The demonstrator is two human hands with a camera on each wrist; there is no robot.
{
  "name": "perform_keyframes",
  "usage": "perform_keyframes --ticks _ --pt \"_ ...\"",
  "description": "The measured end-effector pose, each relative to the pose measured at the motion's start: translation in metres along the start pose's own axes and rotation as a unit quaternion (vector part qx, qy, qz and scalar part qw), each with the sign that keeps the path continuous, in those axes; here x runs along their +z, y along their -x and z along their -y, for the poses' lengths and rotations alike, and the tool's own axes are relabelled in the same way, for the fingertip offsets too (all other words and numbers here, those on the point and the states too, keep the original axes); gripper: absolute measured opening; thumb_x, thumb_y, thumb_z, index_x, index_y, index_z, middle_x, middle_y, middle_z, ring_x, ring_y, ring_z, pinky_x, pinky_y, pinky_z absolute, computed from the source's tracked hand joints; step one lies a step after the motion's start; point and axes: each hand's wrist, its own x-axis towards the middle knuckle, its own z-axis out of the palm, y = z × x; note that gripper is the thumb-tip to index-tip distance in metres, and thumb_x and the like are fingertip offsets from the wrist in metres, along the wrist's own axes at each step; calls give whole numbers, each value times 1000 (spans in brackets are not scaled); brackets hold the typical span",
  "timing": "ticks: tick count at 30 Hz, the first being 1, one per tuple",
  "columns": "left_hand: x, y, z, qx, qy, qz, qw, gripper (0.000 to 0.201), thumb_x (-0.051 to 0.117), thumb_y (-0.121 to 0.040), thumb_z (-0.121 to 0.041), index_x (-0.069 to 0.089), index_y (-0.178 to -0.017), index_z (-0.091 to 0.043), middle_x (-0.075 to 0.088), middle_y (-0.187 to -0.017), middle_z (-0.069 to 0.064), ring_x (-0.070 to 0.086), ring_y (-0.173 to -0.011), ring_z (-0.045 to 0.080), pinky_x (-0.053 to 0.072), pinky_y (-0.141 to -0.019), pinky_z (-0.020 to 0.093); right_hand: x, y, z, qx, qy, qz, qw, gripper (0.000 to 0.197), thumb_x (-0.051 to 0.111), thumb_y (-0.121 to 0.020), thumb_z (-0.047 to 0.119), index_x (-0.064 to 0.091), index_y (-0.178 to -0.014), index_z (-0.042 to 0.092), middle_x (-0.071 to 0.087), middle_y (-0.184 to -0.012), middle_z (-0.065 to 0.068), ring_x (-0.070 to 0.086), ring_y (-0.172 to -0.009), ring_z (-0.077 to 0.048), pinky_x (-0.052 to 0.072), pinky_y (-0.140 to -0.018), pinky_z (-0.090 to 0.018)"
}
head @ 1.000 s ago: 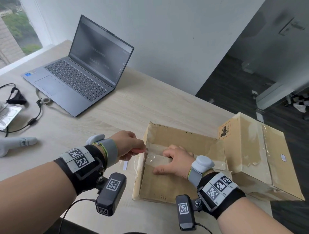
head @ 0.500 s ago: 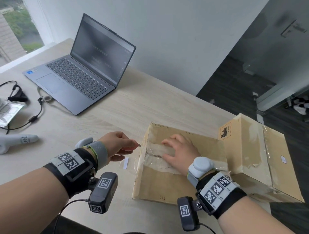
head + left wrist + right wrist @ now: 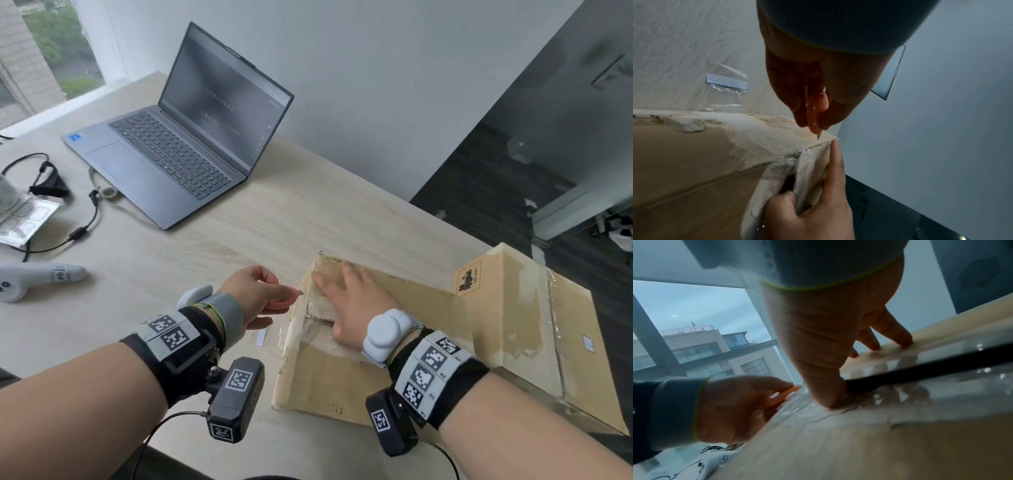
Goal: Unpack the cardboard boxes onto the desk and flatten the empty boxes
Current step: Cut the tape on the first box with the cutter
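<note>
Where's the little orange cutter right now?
In the head view, the orange cutter is pinched in the left hand, blade tip by the cardboard box's upper left corner.

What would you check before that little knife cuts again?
1. Left hand grips the cutter: ok.
2. Blade tip at the box edge, on the tape: ok.
3. Right hand pressing the flap flat: ok.
4. Right fingers clear of the blade: not ok, one lies close below the tip.
5. Contents safe under the seam: cannot tell.
</note>
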Motion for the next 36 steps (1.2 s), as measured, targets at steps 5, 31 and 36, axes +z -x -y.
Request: perform_keyframes --ticks 5,31,36 --pt "3 -2 2 -1 30 1 1000 34 86 -80 -16 54 -91 -16 80 -86 8 78 -84 24 62 -69 42 10 5 20 41 -8 -60 997 96 52 -95 45 -30 -143 49 0 -167 -14 12 -150 -45 43 -103 -59" --pt "-26 -14 26 3 -61 44 997 27 84 -83 -24 64 -99 -17 80 -93 1 76 -87 13 52 -67 29 3 11 13 32 -35 -27 998 75 51 -93 36 4 -151 40 -3 -168 -9 10 -152 -42 37 -112 -55" --pt "-66 -48 58 8 -201 -88 976 15 87 -78 -24 76 -86 -17 78 -78 1 71 -77 20 55 -65 27 4 12 13 35 -40 -28 998 72 50 -94 36 7 -152 40 -5 -168 -7 8 -153 -41 38 -111 -55"
